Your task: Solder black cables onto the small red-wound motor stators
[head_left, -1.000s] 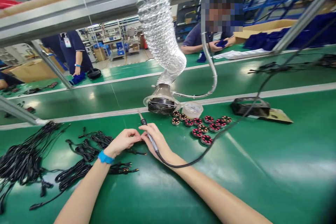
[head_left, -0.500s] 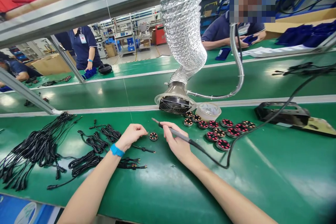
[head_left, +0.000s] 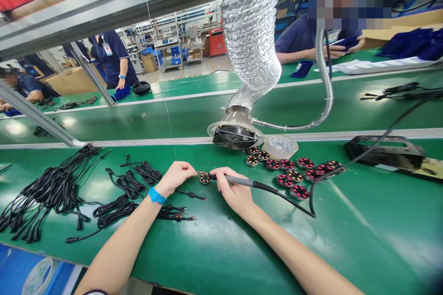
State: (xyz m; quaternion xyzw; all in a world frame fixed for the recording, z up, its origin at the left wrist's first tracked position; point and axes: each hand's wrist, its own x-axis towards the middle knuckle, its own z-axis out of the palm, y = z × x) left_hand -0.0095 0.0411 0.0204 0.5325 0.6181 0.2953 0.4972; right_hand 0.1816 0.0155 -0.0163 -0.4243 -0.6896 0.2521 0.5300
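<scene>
My right hand (head_left: pixel 235 196) is closed around the grey handle of a soldering iron (head_left: pixel 242 181), held like a pen. The iron's tip reaches left to a small round motor stator (head_left: pixel 204 179) lying on the green bench. Just left of this stator, my left hand (head_left: pixel 176 179) pinches a thin wire (head_left: pixel 197 173) between thumb and fingertips, its end at the stator's edge. Whether tip and wire touch is too small to tell. Beneath the left hand lie black cables with bare coloured wire ends (head_left: pixel 192 195).
Several stators with red or copper windings (head_left: pixel 285 180) lie right of my right hand. Behind stand a fume-extractor fan (head_left: pixel 235 134) and a tape roll (head_left: pixel 281 146). Bundled black cables (head_left: pixel 51 193) cover the left. The iron's cord (head_left: pixel 313 193) loops rightward. Co-workers sit across the bench.
The soldering iron's tip has come down and left onto the stator beside the wire. My left hand keeps its pinch. The whole view has shifted slightly.
</scene>
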